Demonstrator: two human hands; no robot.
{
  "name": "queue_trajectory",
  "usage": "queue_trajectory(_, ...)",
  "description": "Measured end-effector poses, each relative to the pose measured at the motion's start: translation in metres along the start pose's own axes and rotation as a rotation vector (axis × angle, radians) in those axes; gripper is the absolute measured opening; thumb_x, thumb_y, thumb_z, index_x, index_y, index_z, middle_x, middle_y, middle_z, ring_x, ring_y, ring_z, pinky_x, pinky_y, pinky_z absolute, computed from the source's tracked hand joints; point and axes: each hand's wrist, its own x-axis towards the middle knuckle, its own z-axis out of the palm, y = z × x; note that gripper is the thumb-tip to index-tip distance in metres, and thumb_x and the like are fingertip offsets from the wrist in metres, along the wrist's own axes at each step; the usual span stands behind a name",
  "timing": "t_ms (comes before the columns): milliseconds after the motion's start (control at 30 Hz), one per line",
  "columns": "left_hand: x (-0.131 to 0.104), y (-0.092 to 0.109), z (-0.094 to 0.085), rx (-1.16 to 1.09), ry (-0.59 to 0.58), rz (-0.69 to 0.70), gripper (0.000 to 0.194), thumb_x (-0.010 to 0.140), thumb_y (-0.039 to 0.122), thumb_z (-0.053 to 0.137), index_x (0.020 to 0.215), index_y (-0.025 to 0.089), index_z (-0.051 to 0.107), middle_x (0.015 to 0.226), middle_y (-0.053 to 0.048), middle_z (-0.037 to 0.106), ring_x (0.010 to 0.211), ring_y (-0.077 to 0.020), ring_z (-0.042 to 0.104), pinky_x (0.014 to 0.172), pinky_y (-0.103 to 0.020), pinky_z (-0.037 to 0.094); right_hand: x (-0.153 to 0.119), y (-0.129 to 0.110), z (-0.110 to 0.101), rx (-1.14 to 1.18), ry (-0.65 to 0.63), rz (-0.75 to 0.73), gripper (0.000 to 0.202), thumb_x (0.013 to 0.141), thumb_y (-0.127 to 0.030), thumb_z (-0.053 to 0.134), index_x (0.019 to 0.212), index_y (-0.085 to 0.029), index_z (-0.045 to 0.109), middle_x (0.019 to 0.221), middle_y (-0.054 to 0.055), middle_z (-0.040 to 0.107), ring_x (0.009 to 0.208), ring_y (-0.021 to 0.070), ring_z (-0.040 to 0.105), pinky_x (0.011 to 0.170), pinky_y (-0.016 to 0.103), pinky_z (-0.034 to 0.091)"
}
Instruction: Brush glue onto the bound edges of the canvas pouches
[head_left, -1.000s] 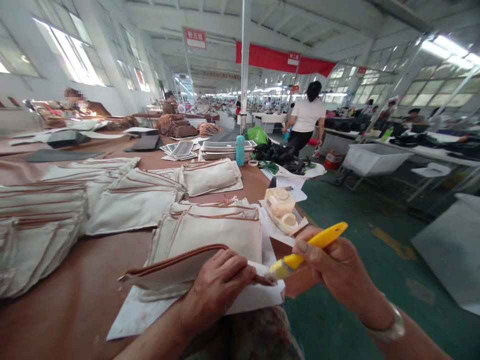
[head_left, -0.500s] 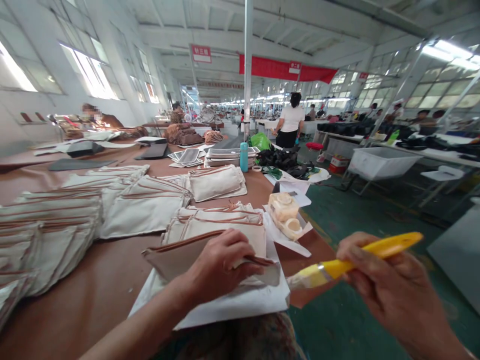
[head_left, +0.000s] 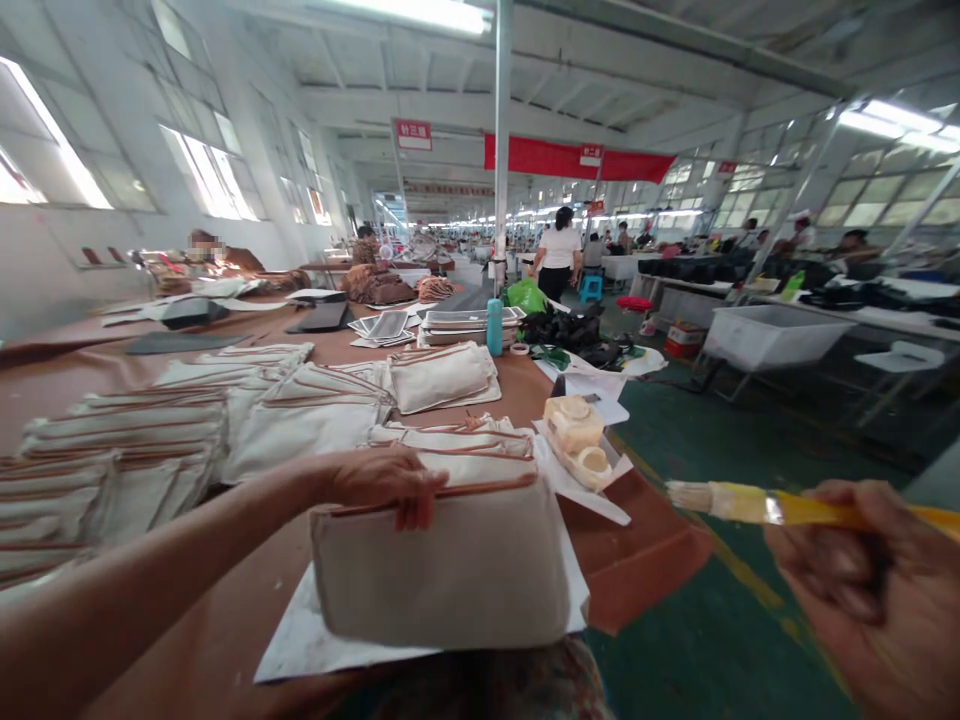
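My left hand grips the brown-trimmed top edge of a pale fabric pouch, its fingers folded over the rim. The pouch's broad side faces me, above a white paper sheet at the table's front edge. Off to the right, my right hand is closed round a yellow-handled paintbrush, bristles pointing left, over the floor and apart from the pouch. Behind the held pouch lie more pouches of the same kind. A glue-stained plastic container stands on paper to their right.
Stacked pale pouches cover the table's left side. Farther back are a blue bottle, a tape roll and black material. A metal post rises behind the table. A person in a white top stands in the aisle.
The pouch has swung from a tilted, partly folded position to show its broad side. My left hand has shifted left along its top edge. The brush has moved right and up, away from the pouch.
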Motion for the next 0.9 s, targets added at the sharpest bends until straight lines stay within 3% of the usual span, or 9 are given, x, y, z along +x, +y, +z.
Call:
queue_trajectory(67, 0.016, -0.027, 0.020, 0.248, 0.114, -0.075, 0.052, 0.091, 0.060, 0.048, 0.068, 0.019, 0.071, 0.067, -0.006, 0.067, 0.063, -0.0197, 0.061, 0.065, -0.028, 0.048, -0.008, 0.014, 0.012, 0.061, 0.049, 0.128, 0.022, 0.083, -0.038, 0.075, 0.077, -0.020, 0.065, 0.053, -0.004, 0.035, 0.043, 0.0049, 0.029, 0.041, 0.017, 0.039)
queue_trajectory(167, 0.043, -0.046, 0.053, 0.512, 0.347, -0.095, 0.018, 0.085, 0.034, 0.060, 0.081, 0.019, 0.068, 0.088, -0.008, 0.067, 0.083, -0.0234, 0.063, 0.078, -0.032, 0.047, -0.017, 0.035, 0.026, 0.105, 0.034, 0.211, 0.023, 0.082, -0.037, 0.078, 0.079, -0.018, 0.065, 0.054, -0.005, 0.037, 0.045, 0.0056, 0.030, 0.041, 0.013, 0.038)
queue_trajectory(267, 0.073, -0.044, 0.082, 0.575, 0.440, -0.022, 0.019, 0.084, 0.026, 0.064, 0.103, 0.021, 0.065, 0.111, -0.009, 0.062, 0.107, -0.0260, 0.058, 0.091, -0.035, 0.043, -0.024, 0.057, 0.033, 0.126, -0.040, 0.225, 0.025, 0.084, -0.037, 0.078, 0.079, -0.017, 0.063, 0.055, -0.005, 0.038, 0.046, 0.0059, 0.030, 0.040, 0.013, 0.035)
queue_trajectory(400, 0.108, -0.036, 0.105, 0.616, 0.469, -0.025, 0.014, 0.087, 0.030, 0.065, 0.098, 0.022, 0.064, 0.109, -0.007, 0.062, 0.108, -0.0270, 0.057, 0.092, -0.037, 0.042, -0.031, 0.087, 0.033, 0.128, -0.123, 0.244, 0.032, 0.081, -0.037, 0.083, 0.074, -0.018, 0.058, 0.055, -0.005, 0.042, 0.045, 0.0063, 0.032, 0.039, 0.014, 0.030)
queue_trajectory(533, 0.128, -0.036, 0.116, 0.581, 0.471, -0.086, 0.016, 0.086, 0.031, 0.065, 0.098, 0.021, 0.064, 0.105, -0.008, 0.064, 0.107, -0.0285, 0.057, 0.095, -0.041, 0.040, -0.034, 0.117, 0.033, 0.065, -0.140, 0.236, 0.029, 0.081, -0.039, 0.083, 0.078, -0.018, 0.063, 0.056, -0.005, 0.046, 0.046, 0.0068, 0.033, 0.038, 0.015, 0.026)
queue_trajectory(700, 0.133, -0.041, 0.118, 0.511, 0.435, -0.119, 0.010, 0.084, 0.029, 0.064, 0.089, 0.021, 0.067, 0.101, -0.010, 0.065, 0.107, -0.0298, 0.057, 0.094, -0.042, 0.040, -0.030, 0.150, 0.036, -0.094, -0.231, 0.212, 0.031, 0.081, -0.045, 0.081, 0.082, -0.017, 0.067, 0.058, -0.004, 0.046, 0.050, 0.0088, 0.035, 0.042, 0.019, 0.028)
queue_trajectory(900, 0.126, -0.047, 0.109, 0.325, 0.338, -0.099, 0.015, 0.082, 0.026, 0.058, 0.088, 0.020, 0.070, 0.091, -0.007, 0.069, 0.085, -0.0229, 0.061, 0.071, -0.029, 0.041, -0.029, 0.160, 0.038, -0.223, -0.371, 0.176, 0.036, 0.086, -0.050, 0.074, 0.074, -0.017, 0.064, 0.060, -0.003, 0.043, 0.052, 0.0110, 0.034, 0.046, 0.024, 0.028)
